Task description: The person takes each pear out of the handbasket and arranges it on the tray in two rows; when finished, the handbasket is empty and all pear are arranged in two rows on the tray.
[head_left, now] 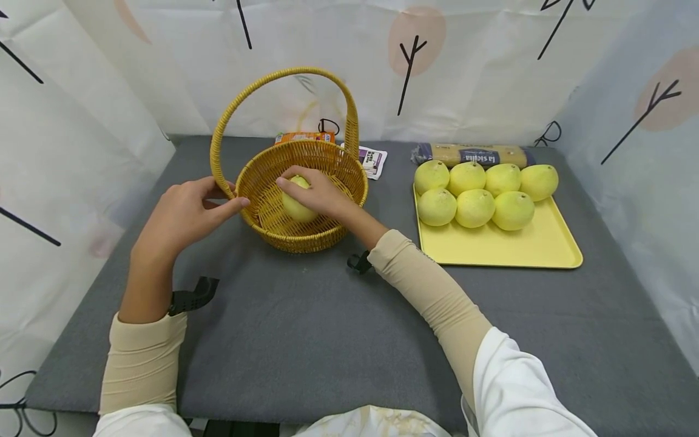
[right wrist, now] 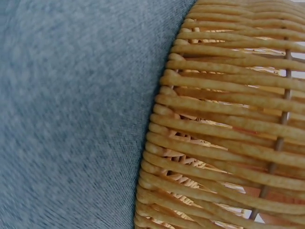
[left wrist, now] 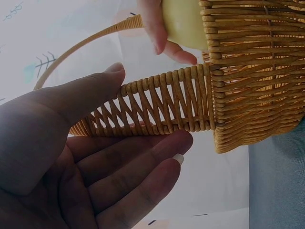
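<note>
A round yellow-green fruit [head_left: 297, 209] is low inside the yellow wicker basket [head_left: 301, 243], held from above by my right hand [head_left: 318, 193]. The same fruit [left wrist: 183, 21] shows beyond the rim in the left wrist view, with right-hand fingers against it. My left hand [head_left: 188, 209] pinches the lower left end of the basket's tall handle. From close up, the thumb lies on one side of the woven handle [left wrist: 157, 102] and the fingers on the other. The right wrist view is filled by the basket's wall [right wrist: 228, 114], which hides most of that hand.
Right of the basket, a yellow tray [head_left: 508, 252] bears several more yellow-green fruits [head_left: 475, 208] in two rows. Behind it lies a long pasta-like packet [head_left: 480, 154]. An orange packet [head_left: 306, 137] and a purple-white sachet [head_left: 374, 162] lie behind the basket on the grey tabletop [head_left: 306, 340].
</note>
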Demonstrator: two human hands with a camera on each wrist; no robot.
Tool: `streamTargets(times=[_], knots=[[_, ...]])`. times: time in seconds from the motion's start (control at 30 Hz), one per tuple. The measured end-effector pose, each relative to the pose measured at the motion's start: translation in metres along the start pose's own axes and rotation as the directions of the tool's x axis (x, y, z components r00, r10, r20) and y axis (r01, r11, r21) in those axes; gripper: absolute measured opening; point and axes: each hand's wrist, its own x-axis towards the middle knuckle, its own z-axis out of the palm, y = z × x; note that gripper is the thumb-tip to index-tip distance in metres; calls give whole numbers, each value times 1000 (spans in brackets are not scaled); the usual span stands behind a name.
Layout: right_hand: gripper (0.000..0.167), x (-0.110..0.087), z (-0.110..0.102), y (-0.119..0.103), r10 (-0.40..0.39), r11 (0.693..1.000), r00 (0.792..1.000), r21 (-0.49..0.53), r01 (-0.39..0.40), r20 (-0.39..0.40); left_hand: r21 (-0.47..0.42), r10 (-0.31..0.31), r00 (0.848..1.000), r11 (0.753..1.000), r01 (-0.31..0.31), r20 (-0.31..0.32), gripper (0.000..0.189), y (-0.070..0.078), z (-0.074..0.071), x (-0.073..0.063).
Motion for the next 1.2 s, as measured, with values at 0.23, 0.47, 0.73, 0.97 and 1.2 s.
streamTargets(times=[0.23,0.47,0.73,0.97,1.2], knots=[[30,-1,1,0,-12,999,1000,-40,13,16,-3,-3,1000,1000,3,1,59,0,0,0],[28,0,0,-1,-23,998,1000,-56,22,-15,0,-7,1000,1000,7,5,58,0,-1,0],[26,-6,-4,-6,-56,993,989,-111,41,-135,3,1,1000,1000,-1,5,60,-1,0,1],[24,-17,-20,-13,-29,1000,974,-10,28,-226,2,4,1000,1000,-4,7,60,-1,0,2],[22,-32,-37,-19,-67,997,961,18,75,-267,-2,-3,1000,1000,3,13,60,-1,0,0]])
